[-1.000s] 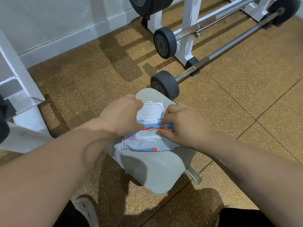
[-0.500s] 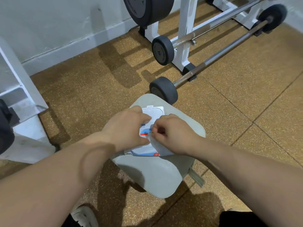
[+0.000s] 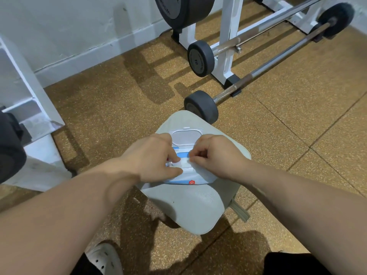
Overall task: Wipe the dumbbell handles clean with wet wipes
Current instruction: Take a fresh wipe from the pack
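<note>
Bright, even light is coming from the right, throwing soft rack (image 3: pixel 228 46) shadows leftward across the floor (image 3: pixel 119 100); wide-angle distortion is bending the edges, lower corners looking soft

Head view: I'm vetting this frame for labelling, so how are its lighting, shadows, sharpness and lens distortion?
Head view: bright, fairly even light; rack shadows stripe the floor, and a body shadow darkens the bottom; left hand, right hand and wet wipes pack are sharp; the wide lens stretches the forearms toward the corners.
</note>
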Demonstrator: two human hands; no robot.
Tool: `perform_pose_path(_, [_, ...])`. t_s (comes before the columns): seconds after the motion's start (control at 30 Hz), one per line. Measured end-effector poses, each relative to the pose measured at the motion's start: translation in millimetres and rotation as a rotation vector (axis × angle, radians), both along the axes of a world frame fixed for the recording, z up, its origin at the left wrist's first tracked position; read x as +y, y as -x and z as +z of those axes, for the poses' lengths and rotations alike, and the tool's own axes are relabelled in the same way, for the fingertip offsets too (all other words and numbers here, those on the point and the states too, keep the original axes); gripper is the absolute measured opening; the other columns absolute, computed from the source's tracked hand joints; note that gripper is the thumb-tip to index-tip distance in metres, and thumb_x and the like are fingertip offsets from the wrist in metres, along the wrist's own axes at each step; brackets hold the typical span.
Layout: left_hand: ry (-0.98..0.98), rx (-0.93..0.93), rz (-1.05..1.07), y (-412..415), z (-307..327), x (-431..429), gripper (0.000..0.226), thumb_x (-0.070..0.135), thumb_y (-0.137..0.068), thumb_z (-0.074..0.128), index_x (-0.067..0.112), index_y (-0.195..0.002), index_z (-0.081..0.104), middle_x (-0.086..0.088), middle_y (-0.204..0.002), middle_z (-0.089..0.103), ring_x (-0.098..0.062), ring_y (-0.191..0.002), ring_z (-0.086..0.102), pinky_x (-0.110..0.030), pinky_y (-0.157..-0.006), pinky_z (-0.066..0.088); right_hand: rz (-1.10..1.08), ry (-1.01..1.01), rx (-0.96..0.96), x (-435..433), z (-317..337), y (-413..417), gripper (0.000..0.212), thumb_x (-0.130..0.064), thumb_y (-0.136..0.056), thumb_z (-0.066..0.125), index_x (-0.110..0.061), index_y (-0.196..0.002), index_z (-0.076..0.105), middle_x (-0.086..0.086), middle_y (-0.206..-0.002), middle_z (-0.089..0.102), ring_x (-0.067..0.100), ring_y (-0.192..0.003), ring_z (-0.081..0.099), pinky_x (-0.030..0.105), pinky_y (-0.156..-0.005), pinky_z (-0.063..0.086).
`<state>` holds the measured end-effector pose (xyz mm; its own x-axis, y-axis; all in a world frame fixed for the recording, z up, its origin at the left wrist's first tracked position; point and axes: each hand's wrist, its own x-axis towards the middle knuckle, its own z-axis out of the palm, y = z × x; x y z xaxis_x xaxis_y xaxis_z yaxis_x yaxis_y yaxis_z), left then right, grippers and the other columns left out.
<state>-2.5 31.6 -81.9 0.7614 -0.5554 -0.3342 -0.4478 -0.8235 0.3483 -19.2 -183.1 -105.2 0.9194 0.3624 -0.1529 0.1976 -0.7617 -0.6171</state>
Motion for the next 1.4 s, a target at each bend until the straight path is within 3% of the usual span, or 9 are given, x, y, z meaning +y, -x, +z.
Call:
perform_pose_path(0.1, [-0.016,0.015,-0.029,-0.6,0.9,5.2,0.027,0.048,-0.089,0.064,0.040,-0.112,0.076,0.010,-0.100,0.046,-0.015,-0.094,0.049,-0.028,-0.072,0.033,0.025,0.089,-0.068,8.1,-2.6,0.0,0.006,-0.027,-0.081,0.073,-0.026,-0.081,0.079,-0.006,-0.088,0.067,0.017,-0.079,0.063,0.039,-0.071,0.052])
perform_pose_path(0.27, [-0.025,0.062,-0.047,-4.2,-0.5,14.0,0.029,0.041,-0.090,0.066,0.044,-0.119,0.072,0.014,-0.100,0.038,-0.011,-0.092,0.046,-0.028,-0.072,0.032,0.173,0.210,-0.195,19.0,-3.2,-1.1,0.017,-0.035,-0.076,0.063,-0.026,-0.075,0.078,-0.005,-0.077,0.063,0.025,-0.076,0.060,0.037,-0.060,0.051])
perform_pose_path(0.4, [-0.025,0.052,-0.056,-4.3,-1.6,15.1,0.027,0.040,-0.091,0.068,0.041,-0.117,0.074,0.013,-0.098,0.037,-0.014,-0.092,0.048,-0.029,-0.071,0.030,0.219,0.311,-0.244,26.6,-9.1,1.4,0.028,-0.032,-0.084,0.051,-0.022,-0.071,0.074,-0.004,-0.071,0.059,0.024,-0.072,0.055,0.036,-0.058,0.048])
perform_pose_path(0.63, [-0.014,0.004,-0.045,-2.9,-5.0,15.9,0.028,0.037,-0.091,0.067,0.041,-0.118,0.074,0.013,-0.099,0.037,-0.010,-0.088,0.040,-0.029,-0.072,0.029,0.221,0.274,-0.315,30.0,-8.1,3.9,0.022,-0.022,-0.087,0.054,-0.015,-0.069,0.063,0.003,-0.069,0.056,0.027,-0.064,0.056,0.036,-0.051,0.046])
perform_pose_path(0.77, [0.001,-0.002,-0.028,-4.5,-6.2,16.7,0.029,0.039,-0.090,0.070,0.042,-0.118,0.074,0.015,-0.100,0.041,-0.008,-0.087,0.043,-0.028,-0.071,0.030,0.208,0.221,-0.218,24.1,-7.6,1.7,0.020,-0.025,-0.094,0.049,-0.015,-0.083,0.063,0.004,-0.086,0.059,0.026,-0.079,0.057,0.041,-0.065,0.049])
perform_pose_path(0.87, [0.034,-0.015,-0.014,-5.9,-7.0,15.8,0.029,0.039,-0.087,0.073,0.041,-0.116,0.075,0.013,-0.100,0.048,-0.008,-0.085,0.045,-0.028,-0.069,0.030,0.162,0.106,-0.116,16.5,-5.4,-0.1,0.015,-0.021,-0.095,0.053,-0.019,-0.081,0.056,0.003,-0.087,0.058,0.024,-0.081,0.055,0.043,-0.072,0.047])
perform_pose_path(1.07, [0.081,-0.027,0.031,-9.8,-7.0,12.2,0.030,0.036,-0.085,0.078,0.039,-0.115,0.076,0.016,-0.100,0.051,-0.005,-0.087,0.047,-0.026,-0.072,0.035,0.016,-0.068,0.015,-3.1,-0.5,-5.1,0.018,-0.018,-0.100,0.054,-0.024,-0.083,0.053,-0.009,-0.083,0.056,0.006,-0.081,0.050,0.018,-0.074,0.038])
perform_pose_path(1.23, [0.093,0.007,0.066,-9.0,-9.4,7.2,0.028,0.032,-0.081,0.081,0.036,-0.109,0.079,0.010,-0.103,0.056,-0.011,-0.093,0.059,-0.031,-0.079,0.047,-0.167,-0.187,0.011,-8.7,5.5,-8.5,0.020,-0.014,-0.099,0.056,-0.014,-0.079,0.058,-0.008,-0.076,0.057,0.005,-0.076,0.052,0.018,-0.067,0.039])
perform_pose_path(1.4, [0.122,0.024,0.085,-10.1,-7.8,5.8,0.028,0.029,-0.079,0.081,0.037,-0.106,0.079,0.011,-0.100,0.055,-0.012,-0.091,0.060,-0.034,-0.081,0.049,-0.109,-0.131,-0.043,-0.2,3.1,-4.5,0.021,-0.034,-0.085,0.075,-0.016,-0.087,0.064,-0.007,-0.077,0.062,0.007,-0.071,0.057,0.024,-0.066,0.045])
